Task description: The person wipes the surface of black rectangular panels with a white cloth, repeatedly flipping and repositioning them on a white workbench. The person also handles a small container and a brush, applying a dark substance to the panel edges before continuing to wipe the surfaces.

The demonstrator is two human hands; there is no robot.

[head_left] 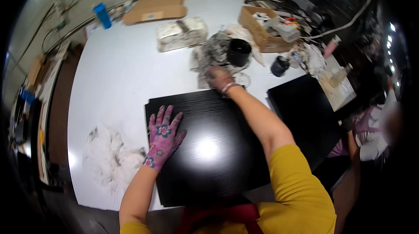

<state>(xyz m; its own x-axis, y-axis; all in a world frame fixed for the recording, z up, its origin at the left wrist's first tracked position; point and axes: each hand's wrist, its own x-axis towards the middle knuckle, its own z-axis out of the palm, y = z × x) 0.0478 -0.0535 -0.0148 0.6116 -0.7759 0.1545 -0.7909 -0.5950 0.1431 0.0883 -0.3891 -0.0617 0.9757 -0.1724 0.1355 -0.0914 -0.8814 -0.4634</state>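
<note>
A glossy black board (205,146) with a fine wood-grain texture lies in front of me on the white table, catching a bright reflection. My left hand (163,136), in a purple glove with flower prints, rests flat on its left part, fingers spread. Beyond the board's far edge, my right hand (219,78) has curled, dark-stained fingers at a grey-black smeared rag (208,55); a bracelet circles its wrist. What those fingers hold is hidden and slightly blurred. A black cup (238,52) stands on the rag, just beyond this hand.
Another black board (301,112) lies to the right, near a dark jar (279,66). Crumpled white cloths (107,155) lie at left. Farther back are a stained wrapped block (182,33), cardboard (157,6), a blue bottle (102,15) and a filled box (257,33). Another person (371,129) is at right.
</note>
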